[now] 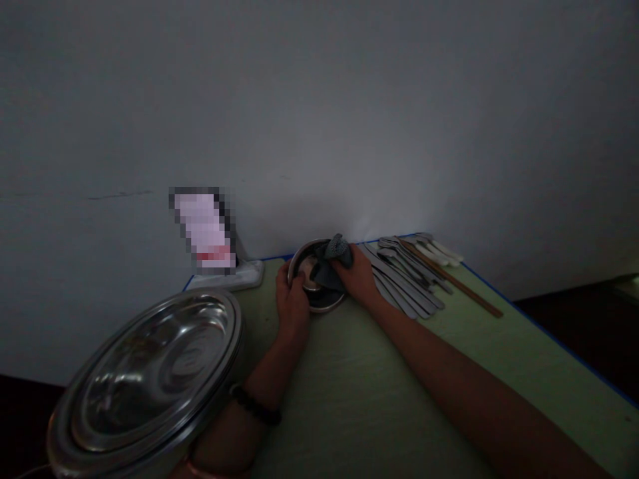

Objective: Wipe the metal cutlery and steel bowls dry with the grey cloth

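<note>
A small round metal bowl (327, 309) is tilted toward me near the back edge of the table. My left hand (293, 303) grips its left rim, the thumb inside and the fingers around the outside. In my right hand (360, 276) a bunched grey cloth (329, 271) is pressed against the bowl's inner right side. Part of the bowl's inside is hidden behind the cloth. Just right of my right hand lie several table knives (399, 289).
Several spoons and forks (412, 266), wooden chopsticks (462, 286) and white-handled pieces (439, 253) lie at the right. Large nested metal basins (237, 332) stand at the left front. Behind them a blurred-out phone (206, 229) leans on a stand (247, 274). A wall (319, 120) borders the green table (359, 406).
</note>
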`<state>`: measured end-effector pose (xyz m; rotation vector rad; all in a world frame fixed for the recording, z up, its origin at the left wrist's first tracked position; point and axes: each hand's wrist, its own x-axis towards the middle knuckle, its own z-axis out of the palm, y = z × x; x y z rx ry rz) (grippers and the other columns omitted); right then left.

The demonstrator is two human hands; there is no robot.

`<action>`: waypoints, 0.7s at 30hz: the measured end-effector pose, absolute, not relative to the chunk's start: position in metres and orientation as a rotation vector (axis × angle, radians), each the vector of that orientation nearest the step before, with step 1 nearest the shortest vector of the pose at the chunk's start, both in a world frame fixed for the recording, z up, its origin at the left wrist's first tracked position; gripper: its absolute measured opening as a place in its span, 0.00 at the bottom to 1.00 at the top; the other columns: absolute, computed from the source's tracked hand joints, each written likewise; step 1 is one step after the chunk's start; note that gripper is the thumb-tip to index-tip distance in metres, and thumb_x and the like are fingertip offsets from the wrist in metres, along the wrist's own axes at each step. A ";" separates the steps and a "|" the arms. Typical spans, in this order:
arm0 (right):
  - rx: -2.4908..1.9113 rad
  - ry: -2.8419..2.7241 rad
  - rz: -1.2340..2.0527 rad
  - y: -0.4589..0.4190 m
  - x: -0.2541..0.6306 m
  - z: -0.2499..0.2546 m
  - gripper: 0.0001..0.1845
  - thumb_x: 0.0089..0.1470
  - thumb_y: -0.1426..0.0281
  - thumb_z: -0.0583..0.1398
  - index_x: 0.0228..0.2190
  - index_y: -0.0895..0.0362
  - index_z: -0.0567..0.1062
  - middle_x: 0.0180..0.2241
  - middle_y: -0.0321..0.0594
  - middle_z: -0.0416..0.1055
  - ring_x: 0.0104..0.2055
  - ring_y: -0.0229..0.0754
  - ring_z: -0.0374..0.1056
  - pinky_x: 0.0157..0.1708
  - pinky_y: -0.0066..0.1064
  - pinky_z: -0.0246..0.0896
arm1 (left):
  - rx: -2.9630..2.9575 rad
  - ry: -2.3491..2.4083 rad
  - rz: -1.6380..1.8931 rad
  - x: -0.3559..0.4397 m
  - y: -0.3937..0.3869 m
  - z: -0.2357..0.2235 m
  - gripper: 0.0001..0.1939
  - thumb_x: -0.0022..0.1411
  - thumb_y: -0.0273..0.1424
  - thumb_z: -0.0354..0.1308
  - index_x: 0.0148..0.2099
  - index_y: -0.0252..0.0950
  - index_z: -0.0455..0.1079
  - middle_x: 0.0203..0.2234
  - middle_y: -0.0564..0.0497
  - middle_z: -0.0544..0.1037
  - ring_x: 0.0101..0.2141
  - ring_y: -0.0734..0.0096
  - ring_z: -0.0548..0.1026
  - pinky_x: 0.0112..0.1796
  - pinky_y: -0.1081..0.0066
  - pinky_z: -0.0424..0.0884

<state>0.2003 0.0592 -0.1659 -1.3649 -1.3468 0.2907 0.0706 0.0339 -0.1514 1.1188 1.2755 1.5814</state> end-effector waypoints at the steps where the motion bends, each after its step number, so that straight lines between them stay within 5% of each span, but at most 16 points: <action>1: -1.367 -1.347 0.291 0.059 0.200 -0.166 0.12 0.47 0.62 0.58 0.32 0.57 0.68 0.31 0.40 0.69 0.34 0.43 0.64 0.35 0.33 0.56 | 1.118 1.274 1.580 0.070 0.034 -0.152 0.15 0.55 0.30 0.53 0.46 0.39 0.66 0.39 0.50 0.74 0.41 0.64 0.73 0.44 0.66 0.68; 21: -1.422 -1.482 0.321 0.062 0.199 -0.170 0.14 0.49 0.59 0.57 0.31 0.57 0.71 0.31 0.44 0.72 0.33 0.45 0.67 0.31 0.33 0.55 | 1.088 1.228 1.715 0.068 0.041 -0.162 0.15 0.58 0.32 0.51 0.49 0.43 0.64 0.45 0.52 0.72 0.47 0.67 0.71 0.48 0.68 0.66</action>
